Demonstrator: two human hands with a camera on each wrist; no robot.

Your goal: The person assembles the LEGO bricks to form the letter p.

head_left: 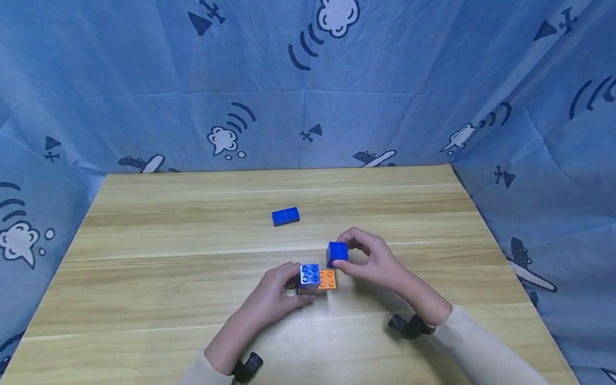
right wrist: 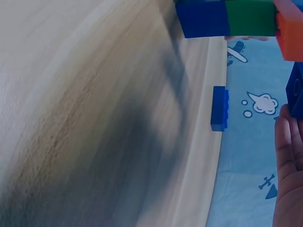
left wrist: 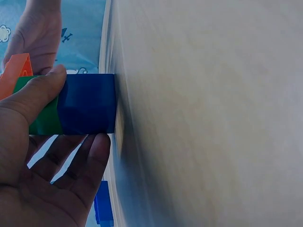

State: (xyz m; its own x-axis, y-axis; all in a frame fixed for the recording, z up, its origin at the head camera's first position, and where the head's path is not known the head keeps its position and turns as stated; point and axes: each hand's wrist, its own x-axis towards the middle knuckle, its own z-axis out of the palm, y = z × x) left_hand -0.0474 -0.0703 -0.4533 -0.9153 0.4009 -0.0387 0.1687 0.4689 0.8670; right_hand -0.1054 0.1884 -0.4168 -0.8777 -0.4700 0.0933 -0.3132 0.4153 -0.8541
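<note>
My left hand (head_left: 276,291) holds a stack of toy building blocks between thumb and fingers. At the stack's base stands a blue block (left wrist: 87,104), joined to a green block (left wrist: 47,116) above it. An orange block (head_left: 328,279) juts out sideways to the right over the green one, and another blue block (head_left: 309,274) with studs tops its left part. My right hand (head_left: 372,259) pinches a separate blue block (head_left: 337,253) just above and right of the orange one, apart from it. In the right wrist view, only part of that hand and its block shows.
A long blue block (head_left: 286,216) lies on the wooden table (head_left: 168,256) beyond the hands. Blue printed cloth (head_left: 269,80) hangs behind the table and along its sides. Each wrist wears a dark camera mount.
</note>
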